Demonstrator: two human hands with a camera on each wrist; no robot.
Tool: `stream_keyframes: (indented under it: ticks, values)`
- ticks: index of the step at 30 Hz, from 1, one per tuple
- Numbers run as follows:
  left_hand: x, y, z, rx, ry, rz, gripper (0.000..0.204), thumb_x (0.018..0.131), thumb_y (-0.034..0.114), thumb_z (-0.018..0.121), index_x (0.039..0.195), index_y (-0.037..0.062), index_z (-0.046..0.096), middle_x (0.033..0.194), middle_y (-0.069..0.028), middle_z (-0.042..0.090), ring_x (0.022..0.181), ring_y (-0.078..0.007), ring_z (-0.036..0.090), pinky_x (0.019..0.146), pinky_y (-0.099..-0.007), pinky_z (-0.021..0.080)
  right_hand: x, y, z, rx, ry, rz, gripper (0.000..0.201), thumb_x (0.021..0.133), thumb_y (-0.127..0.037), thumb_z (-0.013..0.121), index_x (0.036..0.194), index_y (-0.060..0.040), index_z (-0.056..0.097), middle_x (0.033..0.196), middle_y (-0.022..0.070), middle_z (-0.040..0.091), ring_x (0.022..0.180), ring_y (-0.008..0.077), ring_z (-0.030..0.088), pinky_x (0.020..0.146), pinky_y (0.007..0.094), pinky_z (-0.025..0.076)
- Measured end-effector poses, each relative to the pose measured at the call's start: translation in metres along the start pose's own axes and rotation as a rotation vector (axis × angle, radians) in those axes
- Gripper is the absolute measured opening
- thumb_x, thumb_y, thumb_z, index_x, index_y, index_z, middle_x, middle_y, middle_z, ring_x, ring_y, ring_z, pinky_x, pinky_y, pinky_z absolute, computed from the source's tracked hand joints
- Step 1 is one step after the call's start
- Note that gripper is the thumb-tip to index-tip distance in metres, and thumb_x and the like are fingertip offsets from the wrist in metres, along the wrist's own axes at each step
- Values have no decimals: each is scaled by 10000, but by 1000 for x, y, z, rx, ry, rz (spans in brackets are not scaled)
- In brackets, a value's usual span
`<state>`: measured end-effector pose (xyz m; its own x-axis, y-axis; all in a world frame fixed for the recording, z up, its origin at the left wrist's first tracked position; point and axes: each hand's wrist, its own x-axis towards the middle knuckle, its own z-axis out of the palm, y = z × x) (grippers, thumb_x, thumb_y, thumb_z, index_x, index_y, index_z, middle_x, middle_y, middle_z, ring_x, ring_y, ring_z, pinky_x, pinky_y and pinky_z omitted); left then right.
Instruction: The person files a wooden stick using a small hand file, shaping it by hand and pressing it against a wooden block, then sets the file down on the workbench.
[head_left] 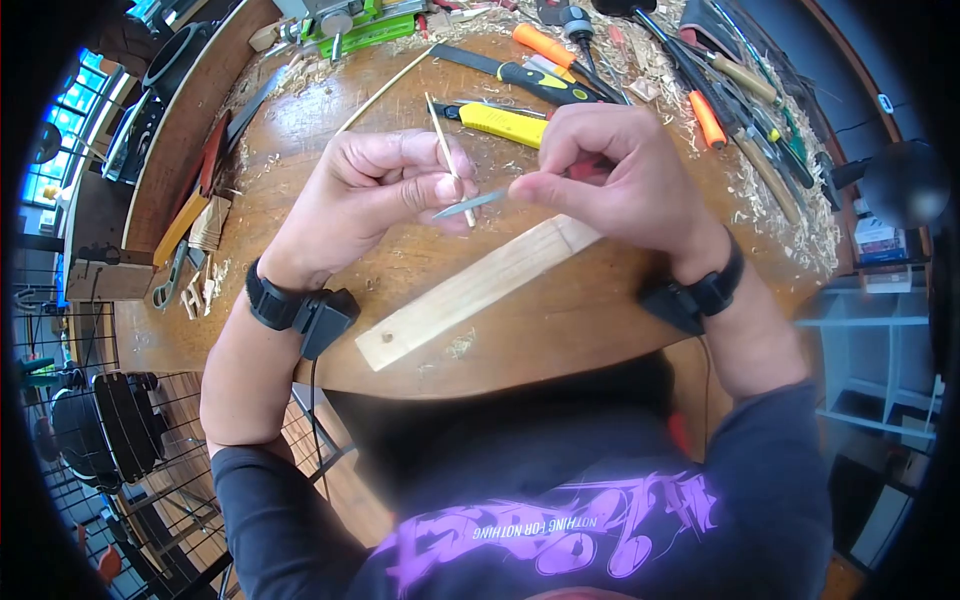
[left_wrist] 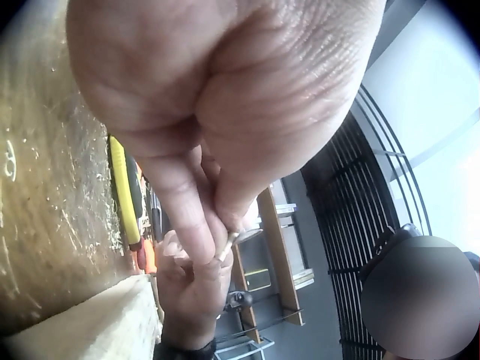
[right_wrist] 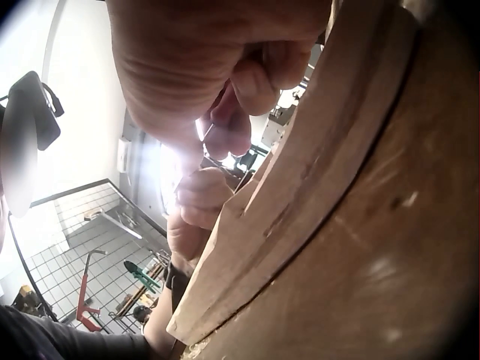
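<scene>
In the head view the left hand [head_left: 375, 195] pinches a thin wooden stick [head_left: 441, 140] between thumb and fingers, the stick standing nearly upright in the picture. The right hand [head_left: 625, 180] grips a small tool whose pale pointed blade [head_left: 470, 206] crosses the stick's lower part; a bit of red shows inside the fingers. Below both hands a flat wooden strip [head_left: 470, 295] with a small hole lies on the table. The left wrist view shows the left hand [left_wrist: 217, 112] large, fingertips pinching the stick's end. From the right wrist, the right hand [right_wrist: 217, 67] hangs beside the wooden strip [right_wrist: 300, 172].
A yellow cutter [head_left: 500, 122], a black-and-yellow saw [head_left: 540, 82] and another thin stick [head_left: 385, 88] lie beyond the hands. Orange-handled tools [head_left: 707, 118] and shavings cover the right side. A green clamp [head_left: 370, 35] is at the back, scissors [head_left: 172, 282] at the left.
</scene>
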<state>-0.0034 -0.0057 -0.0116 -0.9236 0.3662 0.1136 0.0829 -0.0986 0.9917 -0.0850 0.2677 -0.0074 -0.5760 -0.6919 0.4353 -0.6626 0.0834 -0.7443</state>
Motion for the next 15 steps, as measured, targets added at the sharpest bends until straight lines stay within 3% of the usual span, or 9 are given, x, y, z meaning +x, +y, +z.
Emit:
stream_keyframes:
  ticks: [15]
  values:
    - [-2, 1, 0, -16, 23, -25, 110, 1050, 92, 736, 1080, -14, 738, 954, -82, 755, 871, -174, 771, 839, -328, 636, -3, -2, -3, -12, 1, -6, 308, 883, -213, 941, 774, -39, 712, 675, -22, 588, 621, 50, 500, 567, 255, 389]
